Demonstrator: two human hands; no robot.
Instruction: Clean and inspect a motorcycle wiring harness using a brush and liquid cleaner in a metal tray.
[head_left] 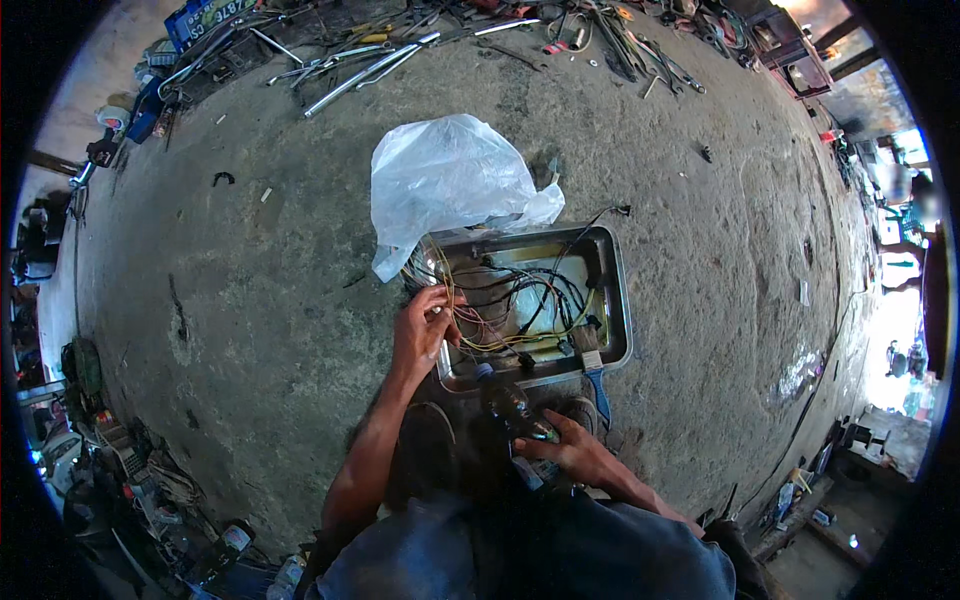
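A rectangular metal tray (624, 310) lies on the floor in front of me, with a tangled wiring harness (545, 283) of black, yellow and reddish wires in it. At the tray's left side, my left hand (430, 322) is closed around some of the wires. My right hand (572, 447) grips a dark plastic bottle (508, 402) near its base. The bottle is tilted, its blue top toward the tray's near edge; whether liquid comes out cannot be seen. A paintbrush (597, 385) with a blue handle leans over the tray's near right rim, bristles inside.
A crumpled white plastic bag (450, 175) lies against the tray's far left side. Metal rods (372, 75) and hand tools (640, 55) are strewn along the far edge of the concrete floor (270, 310). Clutter lines both sides. My shoes (427, 440) are close to the tray.
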